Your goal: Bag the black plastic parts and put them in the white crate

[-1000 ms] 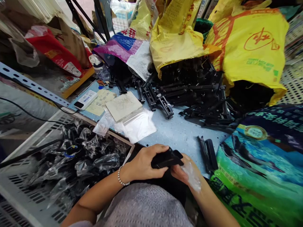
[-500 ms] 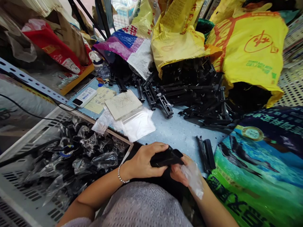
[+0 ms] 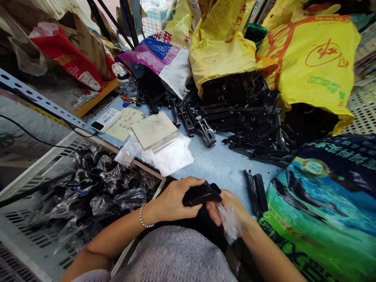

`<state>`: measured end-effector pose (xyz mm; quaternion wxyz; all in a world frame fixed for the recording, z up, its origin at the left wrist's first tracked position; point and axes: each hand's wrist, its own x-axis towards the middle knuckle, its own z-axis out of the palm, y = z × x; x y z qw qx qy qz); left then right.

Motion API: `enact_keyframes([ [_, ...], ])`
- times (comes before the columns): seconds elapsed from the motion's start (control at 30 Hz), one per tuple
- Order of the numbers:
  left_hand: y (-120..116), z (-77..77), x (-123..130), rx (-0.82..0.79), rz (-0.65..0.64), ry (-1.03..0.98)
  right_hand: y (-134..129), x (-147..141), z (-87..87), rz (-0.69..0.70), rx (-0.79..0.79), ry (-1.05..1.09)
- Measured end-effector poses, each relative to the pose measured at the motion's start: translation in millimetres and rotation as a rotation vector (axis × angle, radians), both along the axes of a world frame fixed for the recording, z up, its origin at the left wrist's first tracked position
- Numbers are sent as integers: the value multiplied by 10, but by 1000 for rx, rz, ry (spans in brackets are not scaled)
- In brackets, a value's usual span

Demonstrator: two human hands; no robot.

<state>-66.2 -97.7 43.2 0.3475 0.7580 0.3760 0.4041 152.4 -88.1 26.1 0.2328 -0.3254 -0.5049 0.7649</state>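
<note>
Low in front of my body, my left hand is wrapped around some black plastic parts, thumb above and fingers below. Close by on the right, my right hand is closed on a crumpled clear plastic bag, its fingers touching the near end of the black parts. Part of the right hand is hidden behind the bag. On the table to the right lie two long black plastic pieces, side by side. A stack of clear bags rests beyond my left hand under a flat pale board.
A white crate of bagged black parts stands at the left. Many loose black parts spill from yellow sacks at the back. A blue-green sack borders the right side. A phone lies at the back left.
Both hands have shifted slightly left with the black parts. The clear bag in my right hand has moved left and bunched up more.
</note>
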Motion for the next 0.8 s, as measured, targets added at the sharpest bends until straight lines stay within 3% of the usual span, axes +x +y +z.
enact_keyframes([
  [0.07,-9,-16,14,3,-1,-10,-50,-44,-92,4,-298,206],
  [0.13,-10,-13,8,-9,-17,-15,-91,-63,-103,-28,-345,237],
  [0.2,-3,7,-17,-53,-41,4,-105,-49,-31,-77,-152,77],
  [0.33,10,56,-58,-139,-47,119,-46,19,146,-234,640,-460],
  [0.4,2,67,-48,-125,-30,129,-7,34,145,-278,783,-510],
  [0.47,-15,65,-20,-113,10,99,12,26,70,-213,559,-365],
  [0.57,-36,47,22,-113,61,57,-6,-10,-100,-77,-30,-50],
  [0.63,-38,34,24,-93,41,40,-37,-25,-164,-53,-248,103],
  [0.7,-34,30,2,-78,-7,34,-66,-20,-147,-65,-235,100],
  [0.73,-32,34,-14,-82,-27,41,-76,-11,-111,-85,-135,23],
  [0.8,-31,54,-46,-104,-50,96,-82,7,-22,-167,233,-244],
])
